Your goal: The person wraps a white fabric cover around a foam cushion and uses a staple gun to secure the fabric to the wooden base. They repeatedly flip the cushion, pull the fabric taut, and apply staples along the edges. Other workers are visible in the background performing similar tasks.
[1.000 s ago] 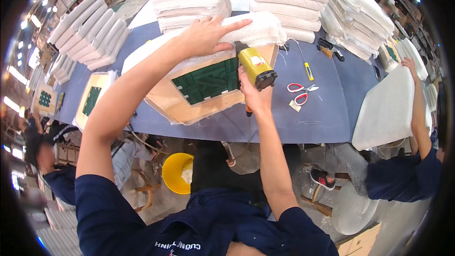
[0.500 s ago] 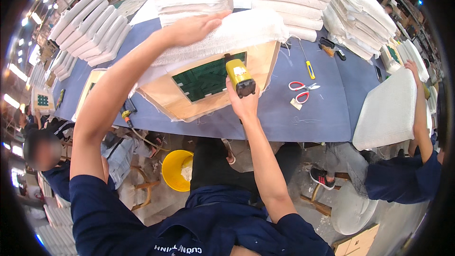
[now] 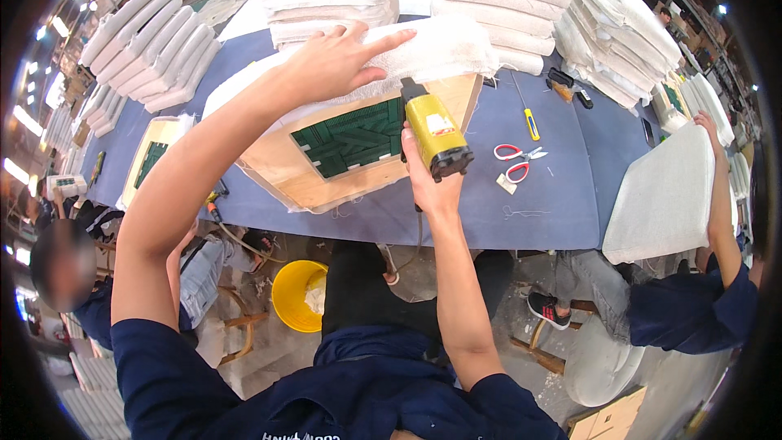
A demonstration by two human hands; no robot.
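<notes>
From where I stand, the padded seat panel (image 3: 456, 102) leans on the blue-grey table (image 3: 562, 212) right in front of the worker, its pale wooden underside and green webbing (image 3: 346, 143) turned toward the body. Its long axis slants, low at the worker's left and higher at the right, and the white cloth (image 3: 456, 45) lies folded along the far edge.

The right hand (image 3: 425, 179) is wrapped round the grip of a yellow power tool (image 3: 436, 126). That tool lies across the line of the cloth, nose up and away to the left, dark cap down and toward the right. The nose sits at the cloth's near border, just above the webbing's right end; whether it touches, I can't tell.

The left hand (image 3: 338, 65) is spread wide, palm down on the cloth, left of the nose and farther from the body, thumb just beside it. So the right hand is the nearer one to that border, through the tool it carries
</notes>
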